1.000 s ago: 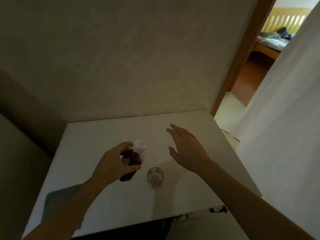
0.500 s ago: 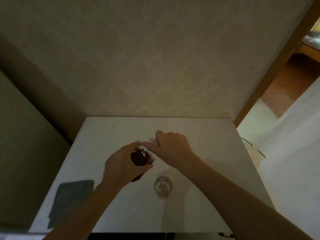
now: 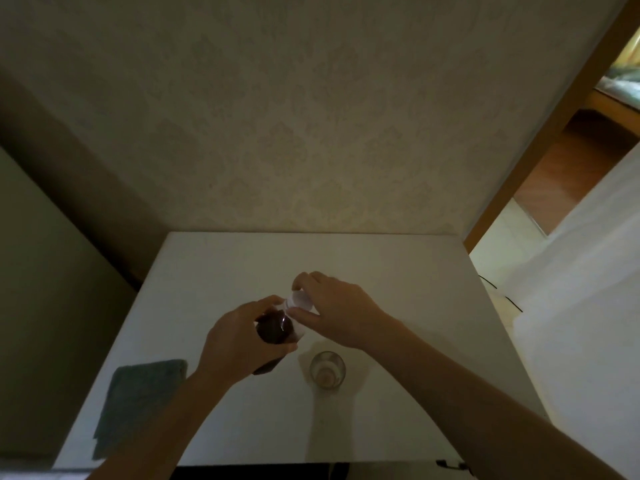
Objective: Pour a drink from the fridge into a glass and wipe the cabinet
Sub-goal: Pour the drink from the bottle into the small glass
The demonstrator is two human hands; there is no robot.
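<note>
The left hand wraps the dark bottle, tilted a little and held above the cabinet — a steadying grip, it seems, so the cap can turn. The right hand pinches the white cap between thumb and fingers, likely to unscrew it. The glass stands just beside, ready for pouring — the cloth waits at the near left corner for wiping.

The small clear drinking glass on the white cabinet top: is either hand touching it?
No. The small clear drinking glass stands alone; the left hand grips the dark bottle and the right hand its white cap.
</note>
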